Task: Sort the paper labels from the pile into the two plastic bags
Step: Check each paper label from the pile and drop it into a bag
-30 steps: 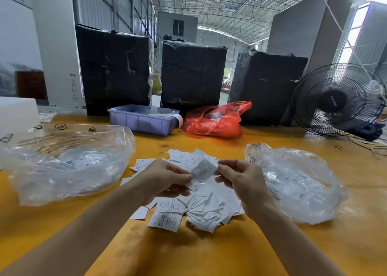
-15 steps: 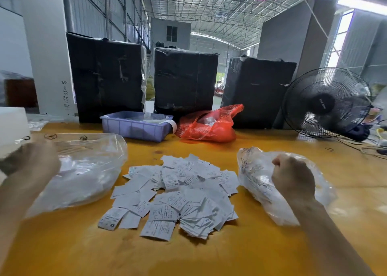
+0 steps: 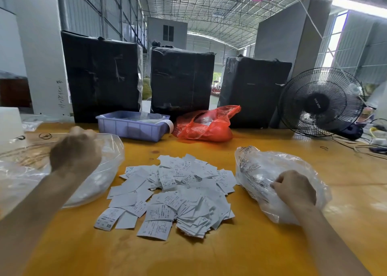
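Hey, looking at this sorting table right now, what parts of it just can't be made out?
Head view only:
- Left hand: blurred, back towards the camera; whether it holds a label is hidden.
- Right hand: fingertips curl into the right bag; any label there is hidden.
- Left bag: cut off by the left edge, contents hazy behind plastic.
- Labels: fine print too small; only some size marks read.
- Red bag: contents unclear.

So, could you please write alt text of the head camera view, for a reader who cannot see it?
A pile of white paper labels lies on a yellow table between two clear plastic bags; the left hand is over the left bag and the right hand is at the right bag. Behind stand a purple tray, a red bag and a black fan.
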Demonstrator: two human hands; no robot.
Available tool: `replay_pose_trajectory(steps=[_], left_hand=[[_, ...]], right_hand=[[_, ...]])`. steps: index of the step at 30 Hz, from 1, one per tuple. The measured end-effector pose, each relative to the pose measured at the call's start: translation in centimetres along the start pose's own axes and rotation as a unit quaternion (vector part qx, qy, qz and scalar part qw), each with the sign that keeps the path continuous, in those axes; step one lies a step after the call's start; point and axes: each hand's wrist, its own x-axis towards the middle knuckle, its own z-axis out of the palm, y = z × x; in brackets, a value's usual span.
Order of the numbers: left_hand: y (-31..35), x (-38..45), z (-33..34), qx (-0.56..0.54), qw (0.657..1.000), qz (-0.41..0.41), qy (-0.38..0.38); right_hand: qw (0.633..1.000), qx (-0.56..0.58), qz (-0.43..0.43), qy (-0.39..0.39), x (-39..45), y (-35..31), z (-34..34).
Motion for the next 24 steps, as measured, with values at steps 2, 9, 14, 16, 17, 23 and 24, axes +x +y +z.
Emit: replay_pose_trajectory(steps=[2,9,14,16,17,23,24], left_hand=[[2.5,-1.2,-0.4,-0.045,0.997,0.062,-0.001],[7.6,-5.0,0.2,-0.158,0.956,0.247,-0.021],[8.9,-6.6,0.3,-0.206,0.936,0.282,-0.037],[9.1,-7.0,0.5,-0.224,0.932,0.282,-0.048],[9.2,-7.0,0.7,-0.228,0.931,0.279,-0.056],[8.7,-7.1,1.8,-0.259,0.93,0.241,-0.097],[8.7,-7.1,1.9,-0.267,0.929,0.234,-0.104]], right_hand=[[0.998,0.051,0.018,0.021,0.3,0.0,0.0],[0.992,0.082,0.02,0.088,0.7,0.5,0.9],[0.967,0.189,-0.024,0.169,0.5,-0.7,0.0],[0.965,0.219,-0.011,0.142,0.6,-0.6,0.0],[0.965,0.233,-0.006,0.122,0.6,-0.5,0.0],[0.971,0.223,-0.014,0.088,0.5,-0.3,0.1],[0.974,0.21,-0.016,0.085,0.6,-0.3,0.2]])
